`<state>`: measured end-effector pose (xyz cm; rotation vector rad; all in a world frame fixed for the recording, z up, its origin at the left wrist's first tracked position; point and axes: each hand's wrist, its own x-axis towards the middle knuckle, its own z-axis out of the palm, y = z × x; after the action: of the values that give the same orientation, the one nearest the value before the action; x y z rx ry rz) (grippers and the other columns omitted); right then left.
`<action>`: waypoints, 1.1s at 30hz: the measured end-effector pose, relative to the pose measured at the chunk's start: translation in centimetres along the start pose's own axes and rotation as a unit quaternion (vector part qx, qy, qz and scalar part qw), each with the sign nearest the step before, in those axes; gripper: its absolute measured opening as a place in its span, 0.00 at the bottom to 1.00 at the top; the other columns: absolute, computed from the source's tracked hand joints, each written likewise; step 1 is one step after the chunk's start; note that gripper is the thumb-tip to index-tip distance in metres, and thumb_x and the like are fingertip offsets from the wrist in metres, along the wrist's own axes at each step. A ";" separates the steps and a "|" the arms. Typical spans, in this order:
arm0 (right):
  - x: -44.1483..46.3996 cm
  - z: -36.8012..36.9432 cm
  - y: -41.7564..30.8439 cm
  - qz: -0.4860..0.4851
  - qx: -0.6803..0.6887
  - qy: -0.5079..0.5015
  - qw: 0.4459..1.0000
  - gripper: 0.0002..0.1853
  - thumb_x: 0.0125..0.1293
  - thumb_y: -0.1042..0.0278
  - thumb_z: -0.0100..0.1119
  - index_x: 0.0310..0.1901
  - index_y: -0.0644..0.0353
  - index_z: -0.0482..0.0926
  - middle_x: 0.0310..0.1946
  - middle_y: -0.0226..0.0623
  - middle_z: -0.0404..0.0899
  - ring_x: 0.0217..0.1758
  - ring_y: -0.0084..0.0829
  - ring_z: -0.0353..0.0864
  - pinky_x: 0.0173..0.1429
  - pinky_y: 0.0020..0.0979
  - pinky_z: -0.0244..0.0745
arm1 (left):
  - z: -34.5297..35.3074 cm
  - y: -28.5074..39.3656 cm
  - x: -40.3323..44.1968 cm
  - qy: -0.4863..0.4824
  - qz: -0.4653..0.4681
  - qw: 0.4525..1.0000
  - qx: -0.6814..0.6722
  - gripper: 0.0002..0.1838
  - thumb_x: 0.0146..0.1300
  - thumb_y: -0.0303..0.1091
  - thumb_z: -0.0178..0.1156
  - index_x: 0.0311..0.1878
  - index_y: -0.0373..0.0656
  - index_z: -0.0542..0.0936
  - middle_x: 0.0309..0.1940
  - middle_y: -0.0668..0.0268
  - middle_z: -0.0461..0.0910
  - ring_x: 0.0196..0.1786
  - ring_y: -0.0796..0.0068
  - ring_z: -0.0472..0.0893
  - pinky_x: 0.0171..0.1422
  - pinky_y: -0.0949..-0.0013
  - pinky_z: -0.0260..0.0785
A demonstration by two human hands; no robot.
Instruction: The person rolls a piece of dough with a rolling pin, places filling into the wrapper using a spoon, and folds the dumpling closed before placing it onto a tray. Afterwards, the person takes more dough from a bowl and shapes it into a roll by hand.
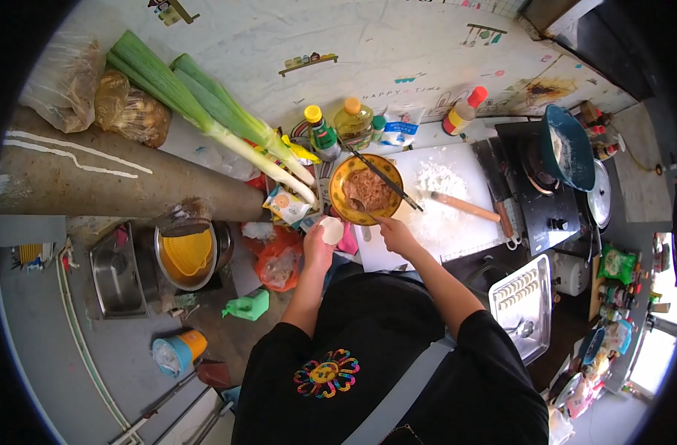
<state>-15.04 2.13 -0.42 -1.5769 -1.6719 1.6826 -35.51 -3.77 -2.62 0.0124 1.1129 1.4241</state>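
Note:
In my left hand lies a round white dumpling wrapper, held just below the yellow bowl. My right hand is closed on the handle of a spoon, whose head rests in the pinkish minced filling. That filling sits in the yellow bowl, and dark chopsticks lie across its rim. To the right, a wooden rolling pin rests on the floured white board beside a heap of flour.
A metal tray holding several dumplings and a spoon stands at my right. Bottles and a flour bag line the wall. Long leeks lie left of the bowl. A cleaver and stove border the board.

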 end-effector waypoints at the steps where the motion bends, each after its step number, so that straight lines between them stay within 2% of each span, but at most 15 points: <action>1: 0.5 0.5 0.7 -0.056 -0.083 0.026 0.995 0.19 0.68 0.71 0.42 0.59 0.58 0.74 0.21 0.37 0.72 0.22 0.28 0.73 0.28 0.30 0.70 | -0.2 -0.1 0.0 -0.002 0.000 1.000 0.001 0.17 0.70 0.31 0.43 0.58 0.35 0.68 0.52 0.52 0.76 0.54 0.56 0.78 0.58 0.57 0.72; 4: 0.5 1.0 0.1 -0.092 -0.120 0.049 0.987 0.18 0.68 0.71 0.42 0.57 0.59 0.74 0.33 0.51 0.80 0.35 0.43 0.81 0.43 0.36 0.75 | -0.1 0.1 -0.4 0.006 -0.006 1.000 0.005 0.17 0.70 0.32 0.44 0.58 0.35 0.69 0.52 0.52 0.76 0.55 0.56 0.78 0.57 0.56 0.72; 7: 0.0 0.5 -0.4 -0.089 -0.117 0.030 0.989 0.19 0.67 0.72 0.43 0.58 0.57 0.74 0.41 0.55 0.79 0.45 0.50 0.80 0.50 0.39 0.74 | -0.6 0.0 0.0 0.007 0.000 1.000 0.009 0.17 0.70 0.32 0.43 0.58 0.35 0.69 0.52 0.51 0.76 0.55 0.56 0.78 0.57 0.56 0.72; 10: -0.5 -0.2 -0.1 -0.103 -0.118 0.022 0.987 0.19 0.67 0.72 0.44 0.58 0.53 0.75 0.43 0.55 0.79 0.48 0.49 0.80 0.51 0.39 0.74 | -0.2 0.3 -0.4 0.008 -0.004 1.000 0.008 0.17 0.69 0.32 0.43 0.57 0.35 0.69 0.52 0.51 0.76 0.55 0.56 0.77 0.58 0.56 0.72; 13: -1.0 -1.1 -0.1 -0.098 -0.120 0.007 0.988 0.20 0.66 0.74 0.45 0.57 0.51 0.75 0.42 0.54 0.79 0.47 0.50 0.80 0.51 0.39 0.74 | -0.2 0.2 -0.3 0.012 0.002 1.000 0.013 0.17 0.69 0.32 0.43 0.57 0.34 0.70 0.52 0.51 0.76 0.55 0.56 0.77 0.58 0.56 0.72; 19: -2.1 -2.7 -2.4 -0.021 -0.121 -0.029 0.992 0.21 0.63 0.76 0.44 0.57 0.52 0.76 0.42 0.57 0.79 0.46 0.51 0.79 0.51 0.41 0.73 | 0.1 0.4 -0.1 0.014 -0.005 1.000 0.019 0.17 0.69 0.33 0.43 0.56 0.34 0.70 0.52 0.52 0.77 0.55 0.57 0.78 0.58 0.57 0.72; 22: -2.5 -3.1 -2.2 -0.078 -0.174 0.014 0.982 0.22 0.61 0.78 0.44 0.56 0.54 0.76 0.41 0.58 0.78 0.45 0.51 0.80 0.52 0.41 0.73 | -0.1 0.5 0.1 -0.001 -0.002 1.000 0.019 0.18 0.70 0.32 0.45 0.58 0.33 0.70 0.54 0.51 0.75 0.55 0.55 0.77 0.59 0.56 0.72; 25: -3.8 -3.8 -4.9 -0.036 -0.224 0.008 0.974 0.22 0.60 0.79 0.44 0.56 0.56 0.76 0.42 0.58 0.79 0.45 0.51 0.80 0.52 0.41 0.73 | 0.5 0.6 -0.2 0.025 -0.006 0.999 0.022 0.18 0.70 0.32 0.44 0.58 0.33 0.69 0.53 0.51 0.76 0.55 0.55 0.77 0.59 0.56 0.72; 28: -4.6 -4.1 -5.8 -0.054 -0.209 0.014 0.976 0.20 0.61 0.78 0.44 0.54 0.58 0.77 0.41 0.56 0.79 0.44 0.50 0.80 0.52 0.40 0.73 | 0.5 0.5 -0.4 0.007 -0.006 1.000 0.000 0.16 0.70 0.32 0.42 0.56 0.34 0.70 0.51 0.53 0.77 0.54 0.59 0.78 0.57 0.57 0.73; 33: -4.9 -4.4 -4.9 -0.047 -0.178 -0.009 0.983 0.17 0.64 0.75 0.44 0.50 0.59 0.80 0.40 0.55 0.80 0.44 0.51 0.80 0.51 0.40 0.74 | -0.2 0.2 -0.2 0.001 -0.011 1.000 0.005 0.17 0.70 0.33 0.42 0.57 0.34 0.70 0.51 0.52 0.76 0.54 0.58 0.78 0.57 0.57 0.73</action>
<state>-12.03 1.86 7.21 -1.6001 -2.1136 1.4140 -35.70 -4.00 -2.43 0.0049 1.1187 1.4000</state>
